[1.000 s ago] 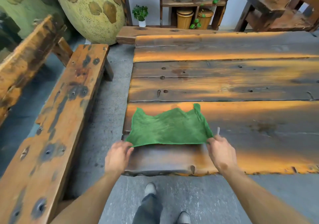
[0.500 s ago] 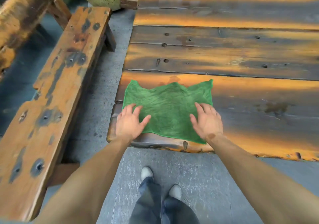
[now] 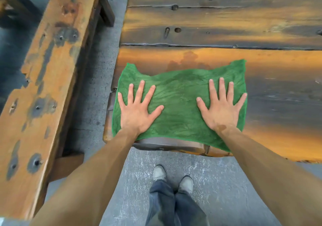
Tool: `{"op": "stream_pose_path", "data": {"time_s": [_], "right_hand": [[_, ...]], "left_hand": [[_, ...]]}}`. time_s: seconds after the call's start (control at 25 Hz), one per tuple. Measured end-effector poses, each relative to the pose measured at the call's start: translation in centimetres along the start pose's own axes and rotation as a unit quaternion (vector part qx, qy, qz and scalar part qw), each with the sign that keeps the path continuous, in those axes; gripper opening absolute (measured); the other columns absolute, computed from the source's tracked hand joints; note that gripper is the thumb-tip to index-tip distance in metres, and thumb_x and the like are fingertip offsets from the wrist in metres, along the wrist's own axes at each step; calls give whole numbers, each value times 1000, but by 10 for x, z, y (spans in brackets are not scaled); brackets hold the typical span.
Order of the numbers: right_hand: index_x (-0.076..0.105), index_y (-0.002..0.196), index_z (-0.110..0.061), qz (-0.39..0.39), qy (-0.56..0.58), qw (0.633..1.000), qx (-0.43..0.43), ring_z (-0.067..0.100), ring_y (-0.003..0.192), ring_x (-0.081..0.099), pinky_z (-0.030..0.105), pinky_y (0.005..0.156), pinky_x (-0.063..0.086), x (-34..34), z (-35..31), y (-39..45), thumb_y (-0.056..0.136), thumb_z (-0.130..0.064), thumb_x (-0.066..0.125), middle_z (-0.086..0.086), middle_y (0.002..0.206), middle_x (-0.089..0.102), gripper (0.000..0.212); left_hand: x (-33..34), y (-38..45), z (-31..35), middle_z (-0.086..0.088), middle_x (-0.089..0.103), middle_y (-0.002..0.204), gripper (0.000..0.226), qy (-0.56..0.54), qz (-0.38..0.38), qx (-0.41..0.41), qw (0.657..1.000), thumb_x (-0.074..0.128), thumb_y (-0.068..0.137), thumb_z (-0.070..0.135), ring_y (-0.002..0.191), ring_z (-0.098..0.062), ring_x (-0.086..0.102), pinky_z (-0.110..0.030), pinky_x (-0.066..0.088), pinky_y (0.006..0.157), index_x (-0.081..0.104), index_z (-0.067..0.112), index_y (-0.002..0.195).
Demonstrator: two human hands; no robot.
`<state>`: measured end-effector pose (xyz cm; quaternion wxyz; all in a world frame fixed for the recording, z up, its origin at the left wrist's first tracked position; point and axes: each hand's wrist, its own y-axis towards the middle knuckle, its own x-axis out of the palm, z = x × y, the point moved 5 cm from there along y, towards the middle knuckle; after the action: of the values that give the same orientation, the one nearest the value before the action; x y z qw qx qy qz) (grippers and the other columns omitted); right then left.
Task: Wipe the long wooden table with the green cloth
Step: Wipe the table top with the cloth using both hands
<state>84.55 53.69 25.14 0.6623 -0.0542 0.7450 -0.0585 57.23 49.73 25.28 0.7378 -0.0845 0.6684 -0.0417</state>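
Green cloth (image 3: 181, 104) spread flat on the near left corner of the long wooden table (image 3: 226, 25), its near edge reaching the table's rounded front lip. Left hand (image 3: 137, 111) lies palm down on the cloth's 9 o'clock side, fingers straight and splayed, gripping nothing, just pressing flat. Right hand (image 3: 221, 111) does the same on the 3 o'clock side, fingers spread, little finger at the cloth's right edge, nothing grasped. The far corners of the cloth stick up toward 12 o'clock, with a dip between them. Weathered wooden bench (image 3: 43, 77) runs along at 9 o'clock, apart from the table with grey concrete floor (image 3: 97, 95) between. The person's shoes (image 3: 174, 177) and jeans at 6 o'clock.
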Motion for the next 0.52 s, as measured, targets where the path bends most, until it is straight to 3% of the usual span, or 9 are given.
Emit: {"op": "stream_pose_path", "data": {"time_s": [0.24, 0.52], "right_hand": [[7, 161, -33, -32, -12, 999, 3, 31, 155, 0, 73, 115, 6, 16, -6, -80, 94, -73, 19, 1, 169, 0, 79], [0, 160, -37, -35, -31, 998, 42, 28, 155, -8, 74, 114, 4, 11, -7, -51, 94, -74, 12, -2, 169, -7, 77]], "left_hand": [[16, -80, -16, 0, 14, 170, 83, 28, -32, 18, 999, 14, 91, 84, 155, -39, 12, -74, 17, 113, 22, 38, 160], [3, -27, -19, 0, 17, 170, 84, 43, -51, 33, 997, 17, 89, 86, 154, -41, 15, -80, 18, 108, 23, 40, 159]]}}
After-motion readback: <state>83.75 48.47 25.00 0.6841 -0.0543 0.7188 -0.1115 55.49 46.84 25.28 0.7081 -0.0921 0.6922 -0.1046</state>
